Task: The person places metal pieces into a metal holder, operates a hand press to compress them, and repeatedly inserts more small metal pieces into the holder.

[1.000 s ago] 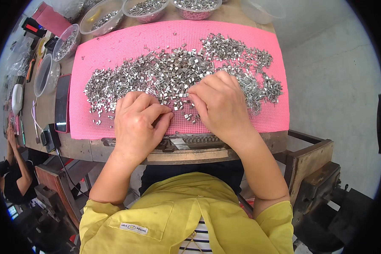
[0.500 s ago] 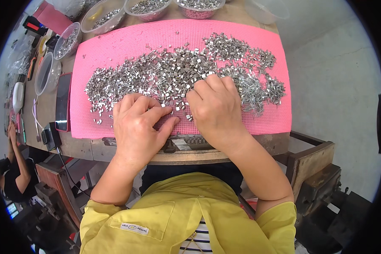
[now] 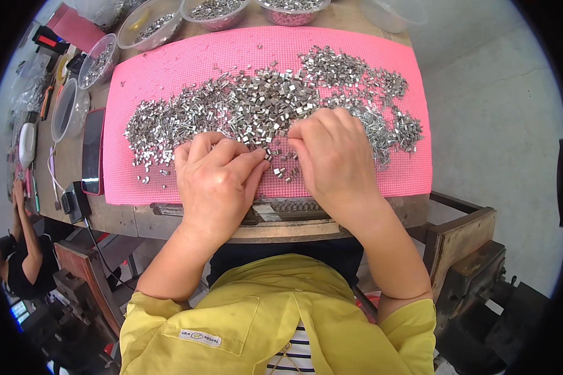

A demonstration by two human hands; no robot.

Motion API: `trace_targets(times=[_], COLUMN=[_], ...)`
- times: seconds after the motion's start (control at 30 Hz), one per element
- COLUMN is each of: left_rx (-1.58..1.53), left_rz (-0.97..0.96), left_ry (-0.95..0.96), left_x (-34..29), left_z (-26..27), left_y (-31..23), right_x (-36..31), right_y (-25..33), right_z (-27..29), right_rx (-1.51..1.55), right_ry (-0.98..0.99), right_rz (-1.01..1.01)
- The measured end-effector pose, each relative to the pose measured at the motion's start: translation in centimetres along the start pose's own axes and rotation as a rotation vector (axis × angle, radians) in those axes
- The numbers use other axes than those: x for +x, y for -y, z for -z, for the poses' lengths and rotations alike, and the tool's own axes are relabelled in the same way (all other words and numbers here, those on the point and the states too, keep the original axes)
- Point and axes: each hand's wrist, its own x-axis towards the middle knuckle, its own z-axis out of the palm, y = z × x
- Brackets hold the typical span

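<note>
Both left hand (image 3: 218,178) and right hand (image 3: 336,164), thumb near forefinger, hold unclear, seemingly pick metal pieces (image 3: 270,103) toward front edge of pink mat (image 3: 141,187); next calls for light pinch.

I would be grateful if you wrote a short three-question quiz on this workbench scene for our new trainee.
1. True or false: the phone lies to the left of the pink mat.
2. What is heaped on the mat? A) wooden beads; B) small silvery pieces; C) coloured buttons.
3. Fill in the blank: of the person's two hands, the one nearer the phone is the ____.

Key: 1. True. 2. B. 3. Left hand.
</note>
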Motion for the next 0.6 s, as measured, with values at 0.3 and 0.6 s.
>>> trace_targets(times=[0.3, 0.6], left_rx=[0.225, 0.068], left_rz=[-0.494, -0.512], left_ry=[0.125, 0.123], left_x=[1.6, 1.2], left_z=[-0.1, 1.1], left_y=[1.3, 2.7], right_x=[-1.7, -2.8], right_y=[-1.3, -0.7], right_z=[1.7, 3.3], right_rx=[0.036, 0.067], right_ry=[-0.008, -0.016], right_rz=[-0.056, -0.119])
